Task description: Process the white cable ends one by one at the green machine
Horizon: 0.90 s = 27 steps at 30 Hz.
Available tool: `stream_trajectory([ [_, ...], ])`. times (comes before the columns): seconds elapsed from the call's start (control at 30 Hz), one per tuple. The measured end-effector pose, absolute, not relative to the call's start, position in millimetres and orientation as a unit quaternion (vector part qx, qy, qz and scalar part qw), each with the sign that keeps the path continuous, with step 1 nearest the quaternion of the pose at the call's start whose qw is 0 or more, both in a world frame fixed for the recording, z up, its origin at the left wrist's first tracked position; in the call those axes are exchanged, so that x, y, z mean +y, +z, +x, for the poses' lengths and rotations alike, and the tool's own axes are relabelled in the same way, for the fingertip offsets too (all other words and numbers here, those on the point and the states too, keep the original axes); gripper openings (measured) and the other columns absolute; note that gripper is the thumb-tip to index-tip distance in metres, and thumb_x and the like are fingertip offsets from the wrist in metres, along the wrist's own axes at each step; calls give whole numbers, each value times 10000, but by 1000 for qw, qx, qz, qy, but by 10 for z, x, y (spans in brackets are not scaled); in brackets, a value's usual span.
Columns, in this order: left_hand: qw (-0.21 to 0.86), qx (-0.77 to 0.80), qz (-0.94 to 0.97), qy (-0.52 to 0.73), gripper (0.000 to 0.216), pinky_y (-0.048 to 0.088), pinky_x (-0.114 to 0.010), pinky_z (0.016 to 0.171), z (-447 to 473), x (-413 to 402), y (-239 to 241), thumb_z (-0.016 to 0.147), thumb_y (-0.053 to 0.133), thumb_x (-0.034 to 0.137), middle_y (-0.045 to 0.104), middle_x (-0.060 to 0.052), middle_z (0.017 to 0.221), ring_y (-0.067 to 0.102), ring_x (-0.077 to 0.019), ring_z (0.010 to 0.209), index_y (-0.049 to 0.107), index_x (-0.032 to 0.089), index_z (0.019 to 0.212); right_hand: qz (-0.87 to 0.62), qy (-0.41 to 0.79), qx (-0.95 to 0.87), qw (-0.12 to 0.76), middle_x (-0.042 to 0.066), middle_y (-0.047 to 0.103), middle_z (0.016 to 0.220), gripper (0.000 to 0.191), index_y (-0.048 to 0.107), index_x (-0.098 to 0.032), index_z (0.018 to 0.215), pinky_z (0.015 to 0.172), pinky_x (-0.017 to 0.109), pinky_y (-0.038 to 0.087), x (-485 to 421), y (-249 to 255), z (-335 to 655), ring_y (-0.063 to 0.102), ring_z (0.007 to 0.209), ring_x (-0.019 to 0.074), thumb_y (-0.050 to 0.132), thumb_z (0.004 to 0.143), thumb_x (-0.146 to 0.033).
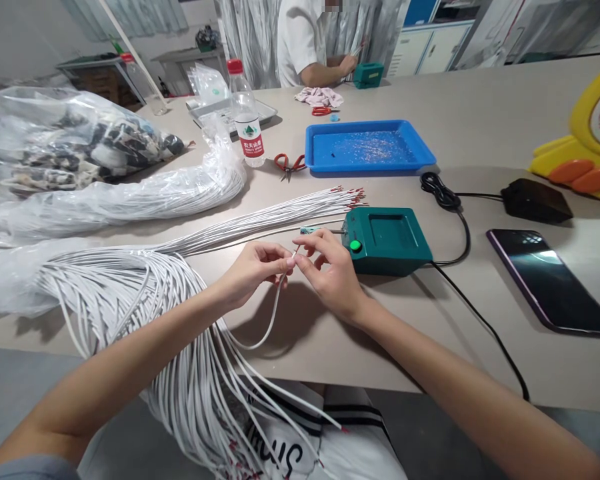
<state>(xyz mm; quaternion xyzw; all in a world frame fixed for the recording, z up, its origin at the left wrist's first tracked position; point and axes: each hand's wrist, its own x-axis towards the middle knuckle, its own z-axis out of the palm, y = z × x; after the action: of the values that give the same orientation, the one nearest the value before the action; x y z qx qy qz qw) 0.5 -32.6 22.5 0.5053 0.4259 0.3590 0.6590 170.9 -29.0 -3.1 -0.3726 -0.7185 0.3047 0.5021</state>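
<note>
Between finger and thumb, my left hand (253, 270) pinches a white cable (271, 320) close to its end. My right hand (325, 267) closes its fingertips on the thin reddish wire end of that same cable, touching the left fingers. Just beyond my right hand stands a green box-shaped machine (390, 240) with a round green button (355, 246) and a small metal part on its left side. A big bundle of white cables (180, 333) drapes over the table edge to my left. More cables (280, 210) lie straight on the table, their red ends beside the machine.
Behind the machine sits a blue tray (320, 163) with small scraps. Red-handled scissors (289, 165) and a water bottle (249, 120) stand left of it. A phone (545, 280), black adapter (535, 200) and cords lie right. Across the table a person (305, 47) works.
</note>
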Motion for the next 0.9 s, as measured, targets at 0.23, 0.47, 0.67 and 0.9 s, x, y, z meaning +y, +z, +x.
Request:
stream_trajectory([
  [0.23,683,427,478,350,203,421,-188,504,10,-317,242,709,764,295,598,9,646,573,-78,517,662,120,717,-378,267,-717,521,38,551,886,170,660,-214,998,527,237,452,-300,-43,1713,537,720,129,606,837,-225],
  [0.47,687,432,468,350,222,403,-190,492,12,-314,256,702,769,313,622,-8,647,581,-85,506,662,120,725,-389,187,-738,519,54,581,889,184,674,-219,1021,657,292,480,-305,-92,1724,572,809,166,587,864,-260],
  [0.67,696,423,462,351,226,411,-196,500,6,-305,240,709,763,319,631,-16,668,574,-80,505,665,116,723,-399,161,-738,519,55,577,890,152,684,-233,979,666,299,482,-311,-100,1727,569,803,169,596,861,-272],
  [0.9,692,426,465,351,204,409,-185,495,8,-316,258,706,765,298,624,-5,645,583,-79,499,671,117,720,-385,191,-724,540,39,578,833,74,658,-208,857,571,266,451,-315,-73,1710,557,737,146,586,859,-224],
])
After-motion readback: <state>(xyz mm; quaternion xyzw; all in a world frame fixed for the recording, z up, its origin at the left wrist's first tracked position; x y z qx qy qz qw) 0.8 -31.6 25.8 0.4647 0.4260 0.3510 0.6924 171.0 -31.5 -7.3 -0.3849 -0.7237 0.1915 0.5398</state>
